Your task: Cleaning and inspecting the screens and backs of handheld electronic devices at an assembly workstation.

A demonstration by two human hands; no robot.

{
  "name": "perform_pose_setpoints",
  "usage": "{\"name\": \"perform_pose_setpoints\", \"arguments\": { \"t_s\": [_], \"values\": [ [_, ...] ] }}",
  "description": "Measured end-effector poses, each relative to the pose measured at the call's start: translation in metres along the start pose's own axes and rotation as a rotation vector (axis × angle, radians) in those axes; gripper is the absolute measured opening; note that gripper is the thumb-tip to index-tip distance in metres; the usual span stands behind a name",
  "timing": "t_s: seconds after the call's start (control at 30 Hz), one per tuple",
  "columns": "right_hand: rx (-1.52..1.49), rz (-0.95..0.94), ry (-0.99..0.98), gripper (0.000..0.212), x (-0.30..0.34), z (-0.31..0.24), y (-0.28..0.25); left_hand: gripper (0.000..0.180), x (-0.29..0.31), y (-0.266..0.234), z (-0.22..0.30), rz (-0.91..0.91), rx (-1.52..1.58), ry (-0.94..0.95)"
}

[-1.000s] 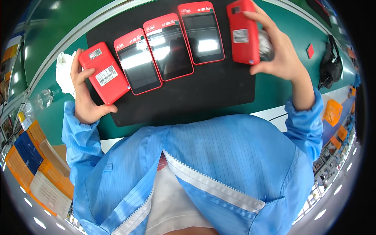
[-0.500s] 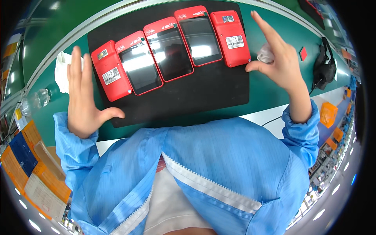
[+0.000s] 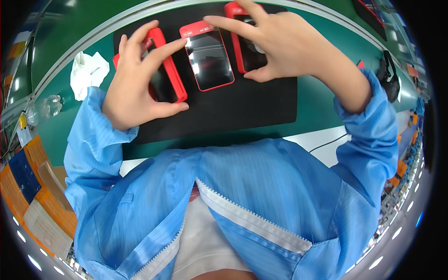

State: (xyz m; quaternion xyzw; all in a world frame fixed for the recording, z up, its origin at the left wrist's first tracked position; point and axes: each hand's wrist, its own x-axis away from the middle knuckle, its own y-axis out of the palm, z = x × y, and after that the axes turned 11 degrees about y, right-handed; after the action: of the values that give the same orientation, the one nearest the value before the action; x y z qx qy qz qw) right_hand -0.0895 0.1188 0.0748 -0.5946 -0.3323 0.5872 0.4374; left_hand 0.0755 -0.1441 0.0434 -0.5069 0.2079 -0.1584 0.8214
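My left hand (image 3: 133, 84) is closed round a red handheld device with a dark screen (image 3: 163, 84), which stands tilted with its thick red side showing. Another bit of red casing (image 3: 115, 60) peeks out behind my left fingers. In the middle a second handheld device (image 3: 209, 60) lies face up on the black mat (image 3: 219, 107), nearest my right index fingertip. My right hand (image 3: 289, 46) grips a third handheld device (image 3: 240, 46) at its top and lower edge, its left side showing. My right hand covers most of that device and whatever lies beyond it.
A crumpled white cloth (image 3: 88, 72) and clear plastic (image 3: 49, 106) lie left of the mat on the green table (image 3: 280, 126). To the right are a black pouch-like object (image 3: 387, 77) and a small red piece (image 3: 360, 64). A pale rail (image 3: 116, 23) borders the far edge.
Both hands have moved inward from beside the row onto the outer devices, closing on them. The outer devices have shifted and tilted; the middle one now lies apart from its neighbours.
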Motion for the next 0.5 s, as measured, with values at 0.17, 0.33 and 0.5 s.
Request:
{"name": "perform_pose_setpoints", "arguments": {
  "t_s": [0.17,0.33,0.5],
  "values": [
    [-0.37,-0.014,0.23,0.091,0.021,0.005,0.045,0.088,-0.001,0.025,-0.014,0.267,0.32,0.073],
    [-0.432,-0.346,0.608,0.096,0.059,-0.011,0.007,0.096,0.035,0.01,-0.019,0.069,-0.026,0.007],
    [-0.323,-0.238,0.683,0.083,0.098,-0.016,0.008,0.109,0.048,0.012,-0.004,-0.012,-0.157,-0.117]
  ]
}}
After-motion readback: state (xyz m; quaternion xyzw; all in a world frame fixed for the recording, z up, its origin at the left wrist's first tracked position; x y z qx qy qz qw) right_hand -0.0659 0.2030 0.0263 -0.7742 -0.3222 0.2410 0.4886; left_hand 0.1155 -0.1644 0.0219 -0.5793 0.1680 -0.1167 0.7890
